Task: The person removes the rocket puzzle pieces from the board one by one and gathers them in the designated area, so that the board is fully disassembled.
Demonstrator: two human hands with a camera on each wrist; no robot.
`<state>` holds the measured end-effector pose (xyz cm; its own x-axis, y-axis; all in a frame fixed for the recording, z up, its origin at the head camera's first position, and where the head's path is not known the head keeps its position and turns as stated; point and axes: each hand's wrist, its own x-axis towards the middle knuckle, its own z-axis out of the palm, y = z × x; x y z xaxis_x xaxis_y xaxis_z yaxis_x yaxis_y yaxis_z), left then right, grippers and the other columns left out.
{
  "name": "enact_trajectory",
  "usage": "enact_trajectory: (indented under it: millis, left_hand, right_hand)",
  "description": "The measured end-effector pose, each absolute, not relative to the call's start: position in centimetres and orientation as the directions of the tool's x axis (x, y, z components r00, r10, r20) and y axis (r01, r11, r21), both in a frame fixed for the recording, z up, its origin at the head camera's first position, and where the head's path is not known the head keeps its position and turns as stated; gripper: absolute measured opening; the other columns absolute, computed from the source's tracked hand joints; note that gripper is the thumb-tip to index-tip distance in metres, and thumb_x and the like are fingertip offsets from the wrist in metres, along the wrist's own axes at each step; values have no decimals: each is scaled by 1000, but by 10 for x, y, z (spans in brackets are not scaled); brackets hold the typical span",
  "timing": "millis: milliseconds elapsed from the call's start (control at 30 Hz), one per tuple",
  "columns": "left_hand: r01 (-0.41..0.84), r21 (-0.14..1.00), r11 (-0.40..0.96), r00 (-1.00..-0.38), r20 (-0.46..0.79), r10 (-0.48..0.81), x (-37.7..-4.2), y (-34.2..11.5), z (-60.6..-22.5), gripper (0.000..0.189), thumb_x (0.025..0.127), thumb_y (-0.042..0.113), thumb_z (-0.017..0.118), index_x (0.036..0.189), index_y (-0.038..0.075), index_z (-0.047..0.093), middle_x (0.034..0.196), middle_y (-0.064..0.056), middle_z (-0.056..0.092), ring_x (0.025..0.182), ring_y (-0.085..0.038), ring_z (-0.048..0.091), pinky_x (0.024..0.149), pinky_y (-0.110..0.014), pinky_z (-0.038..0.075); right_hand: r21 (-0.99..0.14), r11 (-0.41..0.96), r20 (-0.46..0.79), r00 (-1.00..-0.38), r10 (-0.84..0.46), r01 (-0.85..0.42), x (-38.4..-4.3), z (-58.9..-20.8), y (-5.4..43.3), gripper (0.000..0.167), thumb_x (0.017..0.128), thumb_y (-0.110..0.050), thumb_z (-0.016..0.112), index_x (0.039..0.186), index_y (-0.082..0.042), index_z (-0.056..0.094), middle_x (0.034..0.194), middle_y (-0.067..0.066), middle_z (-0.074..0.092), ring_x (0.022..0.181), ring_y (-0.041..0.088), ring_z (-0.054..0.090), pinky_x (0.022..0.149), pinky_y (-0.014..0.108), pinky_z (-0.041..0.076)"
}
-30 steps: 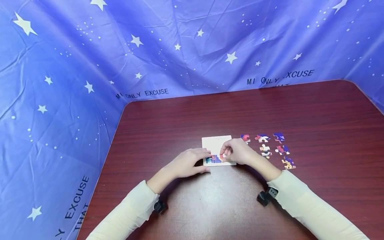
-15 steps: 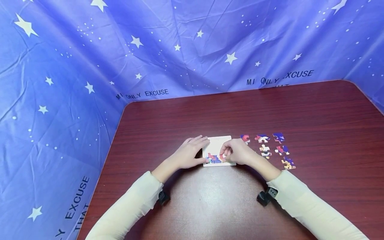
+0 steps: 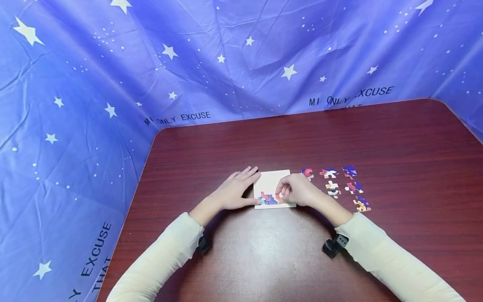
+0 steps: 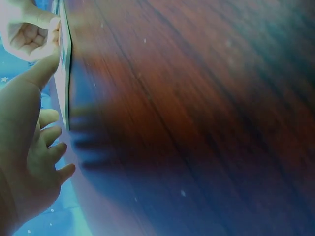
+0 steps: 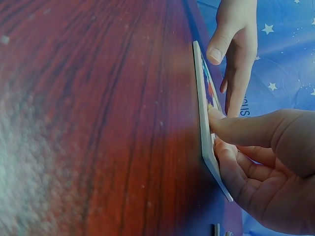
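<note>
A pale square puzzle tray [image 3: 269, 180] lies on the table, with joined blue, red and green puzzle pieces [image 3: 270, 199] along its near side. My left hand [image 3: 235, 191] lies at the tray's left side, fingers spread and fairly straight, thumb touching the near left corner by the pieces. With bent thumb and fingers, my right hand [image 3: 299, 191] pinches a red and yellow puzzle piece [image 3: 278, 197] at the tray's near right part. That hand covers the tray's right edge. Seen from the right wrist, the right thumb [image 5: 241, 129] presses down at the tray's edge.
Right of the tray lie several loose puzzle pieces, among them a red one [image 3: 307, 173], a purple one [image 3: 349, 171], a white one [image 3: 333, 190] and a yellow one [image 3: 362, 204]. A starry blue curtain [image 3: 226, 84] hangs behind the dark red table [image 3: 211, 151].
My left hand has moved up and back from over the joined pieces to the tray's left side, its fingers spreading. More of the red piece shows. The right hand stays in place.
</note>
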<state>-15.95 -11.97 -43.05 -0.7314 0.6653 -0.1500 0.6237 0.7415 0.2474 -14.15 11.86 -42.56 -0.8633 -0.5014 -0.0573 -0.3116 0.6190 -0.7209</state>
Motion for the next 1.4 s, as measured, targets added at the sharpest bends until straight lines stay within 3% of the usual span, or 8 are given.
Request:
enact_trajectory:
  millis: [767, 1400]
  left_hand:
    - [664, 206, 719, -697, -178, 695, -164, -119, -432, 89, 85, 62, 52, 150, 11, 19, 158, -4, 16, 146, -19, 12, 119, -44, 16]
    - [643, 189, 742, -717, -191, 670, -164, -118, -435, 90, 84, 64, 52, 151, 14, 18, 158, 0, 16, 146, -15, 12, 119, -42, 14]
  right_hand:
    - [-727, 629, -95, -866, -490, -276, -141, -424, 118, 10, 71, 1, 73, 76, -5, 68, 63, -1, 59, 59, 5, 51, 54, 17, 46]
    - [-739, 620, -109, -861, -497, -265, -142, -423, 119, 11, 70, -2, 76, 78, -6, 69, 65, -2, 60, 61, 6, 53, 55, 18, 46]
